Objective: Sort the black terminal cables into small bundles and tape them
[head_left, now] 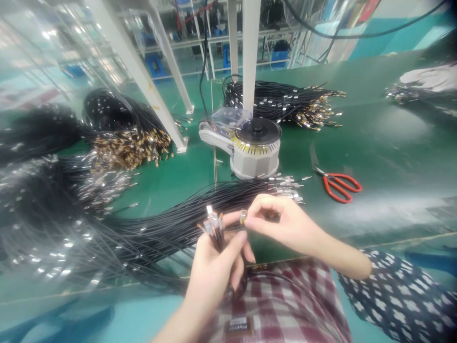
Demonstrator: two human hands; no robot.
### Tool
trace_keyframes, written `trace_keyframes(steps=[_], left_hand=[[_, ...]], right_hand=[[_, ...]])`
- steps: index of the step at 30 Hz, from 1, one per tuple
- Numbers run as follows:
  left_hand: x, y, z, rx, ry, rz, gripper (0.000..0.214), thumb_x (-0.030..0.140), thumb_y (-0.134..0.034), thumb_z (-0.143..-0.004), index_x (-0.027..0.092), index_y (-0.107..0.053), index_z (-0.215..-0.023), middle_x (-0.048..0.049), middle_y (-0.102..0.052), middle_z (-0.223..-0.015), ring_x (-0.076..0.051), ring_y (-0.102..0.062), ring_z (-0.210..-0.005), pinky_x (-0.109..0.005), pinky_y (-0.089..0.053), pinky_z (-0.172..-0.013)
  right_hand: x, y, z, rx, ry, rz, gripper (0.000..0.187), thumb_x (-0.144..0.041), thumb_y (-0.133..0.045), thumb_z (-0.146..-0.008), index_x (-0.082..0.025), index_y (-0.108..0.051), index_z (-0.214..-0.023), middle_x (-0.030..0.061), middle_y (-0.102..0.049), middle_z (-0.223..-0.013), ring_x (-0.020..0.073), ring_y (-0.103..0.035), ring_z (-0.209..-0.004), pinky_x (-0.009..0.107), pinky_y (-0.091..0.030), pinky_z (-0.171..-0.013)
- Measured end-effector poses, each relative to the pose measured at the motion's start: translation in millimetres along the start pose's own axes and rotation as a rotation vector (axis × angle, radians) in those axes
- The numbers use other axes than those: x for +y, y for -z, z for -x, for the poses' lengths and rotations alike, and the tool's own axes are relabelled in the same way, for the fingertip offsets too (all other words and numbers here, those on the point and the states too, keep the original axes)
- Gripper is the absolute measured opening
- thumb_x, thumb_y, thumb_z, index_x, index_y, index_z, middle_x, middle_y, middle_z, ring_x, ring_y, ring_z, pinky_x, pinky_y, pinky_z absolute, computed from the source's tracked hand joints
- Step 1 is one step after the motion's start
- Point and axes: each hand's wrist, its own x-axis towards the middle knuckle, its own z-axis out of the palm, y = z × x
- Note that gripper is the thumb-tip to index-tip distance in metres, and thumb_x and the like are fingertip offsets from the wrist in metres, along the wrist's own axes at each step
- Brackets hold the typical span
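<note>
My left hand point(213, 267) is closed round a small bunch of thin black cables point(214, 227), their metal-tipped ends sticking up above my fingers. My right hand point(282, 220) pinches a single metal cable end point(243, 216) just right of that bunch, thumb and forefinger pressed together. Both hands hover over the near edge of the green table point(385, 143). A long spread of black cables point(171, 214) with silver ends lies right behind my hands.
A white round tape dispenser point(250, 143) stands behind the cables. Red-handled scissors point(339, 186) lie to the right. Piles of black cables with gold ends point(132, 147) sit left and far centre point(285, 102). White frame posts point(250, 52) rise from the table. Another person's white-gloved hand point(428, 78) is far right.
</note>
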Motion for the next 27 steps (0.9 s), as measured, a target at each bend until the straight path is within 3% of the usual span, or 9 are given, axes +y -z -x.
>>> trace_keyframes(steps=[6,14,18,24,27], left_hand=[[1,1.9,0,-0.03,0.01,-0.009,0.039,0.032,-0.064,-0.085,0.015,-0.055,-0.119,0.0,-0.065,-0.056,-0.004,-0.041,-0.026,-0.015,-0.024,-0.031],[0,-7.9,5,0.08,-0.047,-0.025,0.036,0.031,-0.062,-0.087,0.014,-0.056,-0.119,0.0007,-0.063,-0.056,-0.002,-0.035,-0.026,-0.014,-0.02,-0.031],[-2,-7.8,6,0.069,-0.06,-0.032,0.033,0.03,-0.059,-0.088,0.016,-0.053,-0.117,0.0009,-0.063,-0.057,-0.002,-0.034,-0.027,-0.014,-0.018,-0.031],[-1,-4.7,5,0.041,-0.044,0.011,0.018,0.029,-0.06,-0.088,0.019,-0.047,-0.093,-0.0001,-0.066,-0.057,-0.001,-0.037,-0.027,-0.013,-0.017,-0.033],[-1,-2.8,3,0.057,-0.035,0.027,0.019,0.03,-0.061,-0.087,0.018,-0.047,-0.092,-0.0015,-0.068,-0.059,-0.001,-0.036,-0.026,-0.013,-0.016,-0.032]], right_hand=[[-2,-1,0,0.02,-0.004,0.039,0.011,-0.022,-0.066,-0.079,-0.015,-0.066,-0.071,-0.0013,-0.057,-0.068,0.0113,-0.051,-0.064,0.025,-0.04,-0.061],[-5,-4,0,0.052,-0.067,0.062,0.014,-0.025,-0.067,-0.077,-0.015,-0.064,-0.068,-0.0018,-0.058,-0.066,0.0114,-0.052,-0.063,0.025,-0.04,-0.06],[-3,-5,-1,0.03,-0.09,0.005,0.015,-0.026,-0.066,-0.078,-0.015,-0.063,-0.068,-0.0007,-0.06,-0.067,0.0122,-0.052,-0.064,0.025,-0.043,-0.061],[-4,-4,3,0.052,-0.015,0.033,0.013,-0.023,-0.062,-0.081,-0.015,-0.067,-0.072,0.0008,-0.063,-0.071,0.0132,-0.056,-0.069,0.026,-0.044,-0.065],[-2,-4,3,0.032,-0.065,-0.064,0.019,-0.027,-0.057,-0.085,-0.015,-0.068,-0.075,0.0026,-0.067,-0.076,0.0138,-0.057,-0.07,0.027,-0.045,-0.068]])
